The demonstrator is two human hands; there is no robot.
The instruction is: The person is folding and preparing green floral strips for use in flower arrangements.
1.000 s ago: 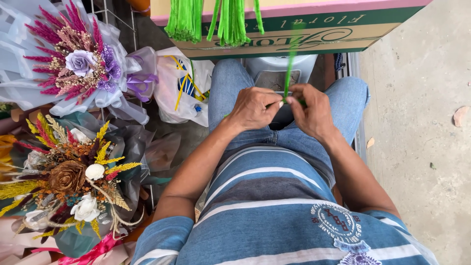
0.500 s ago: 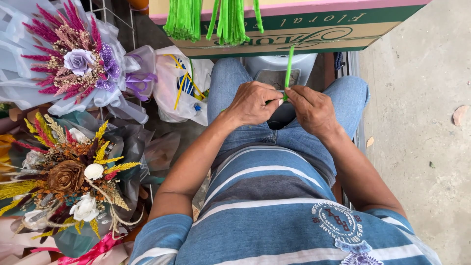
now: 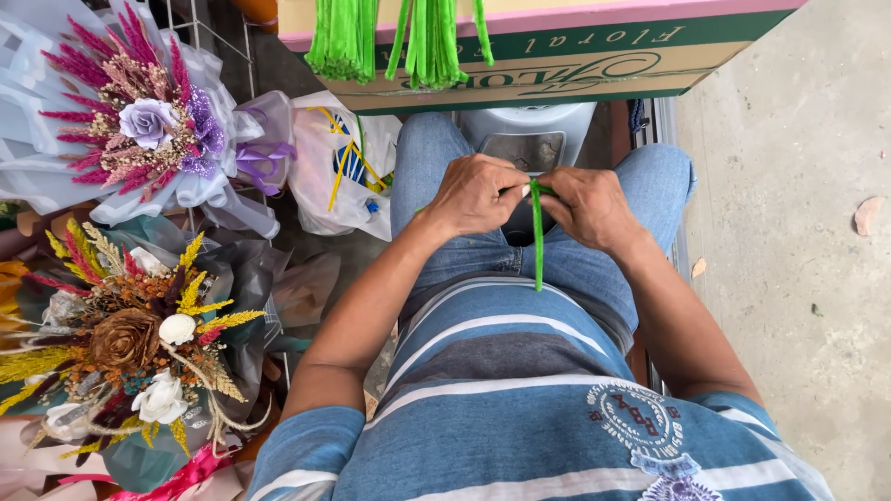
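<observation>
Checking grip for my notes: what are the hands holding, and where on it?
Both hands, left hand and right hand, pinch a thin bright green fuzzy stem at its upper end; the rest hangs free over the lap.

Hands: the left hand [image 3: 475,195] and right hand [image 3: 588,206] meet over the person's lap, fingertips touching, above the knees.
Strip: the thin strip [image 3: 536,237] hangs from between the two hands down toward the shirt.
Box: the cardboard box [image 3: 566,57] lies ahead of the knees, with bundled stems [image 3: 345,39] draped over its near edge.
Stool: the stool [image 3: 529,139] sits between the knees, under the box.
Bag: the plastic bag [image 3: 339,162] lies left of the left knee.
Bouquets: one wrapped bouquet [image 3: 139,125] lies far left, a second bouquet [image 3: 130,339] nearer, behind it.
Floor: the concrete floor [image 3: 798,232] spreads to the right.
</observation>
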